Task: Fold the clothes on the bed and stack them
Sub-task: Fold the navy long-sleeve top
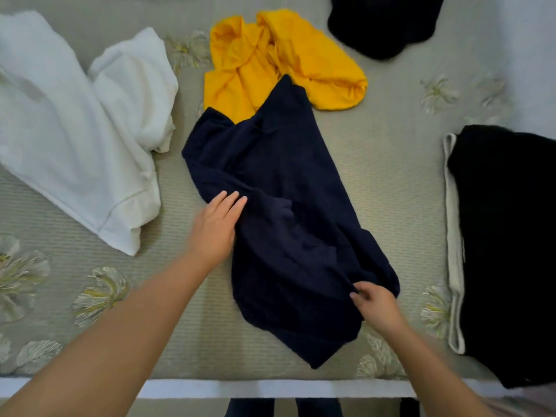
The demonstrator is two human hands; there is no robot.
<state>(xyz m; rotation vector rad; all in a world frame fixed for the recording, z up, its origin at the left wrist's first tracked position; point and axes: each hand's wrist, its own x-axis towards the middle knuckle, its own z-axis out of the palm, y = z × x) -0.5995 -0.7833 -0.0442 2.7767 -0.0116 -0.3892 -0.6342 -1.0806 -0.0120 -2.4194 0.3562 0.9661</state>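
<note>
Left hand [215, 227] flat, pressing navy garment [288, 212] at frame centre; right hand [376, 305] pinches its hem: pull taut before folding.

Soft, even daylight, faint shadows, slight overall blur, overexposed whites at left, wide-angle bowing at the edges

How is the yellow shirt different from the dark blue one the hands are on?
The crumpled yellow cloth garment is bunched in a heap, while the dark navy cloth garment is spread out longer, though still wrinkled. Nobody touches the yellow one; the left hand rests on the navy one's edge and the right hand pinches it. The yellow one lies farther up the bed, the navy one nearer, its top lapping over the yellow. Neither is folded yet.
</note>
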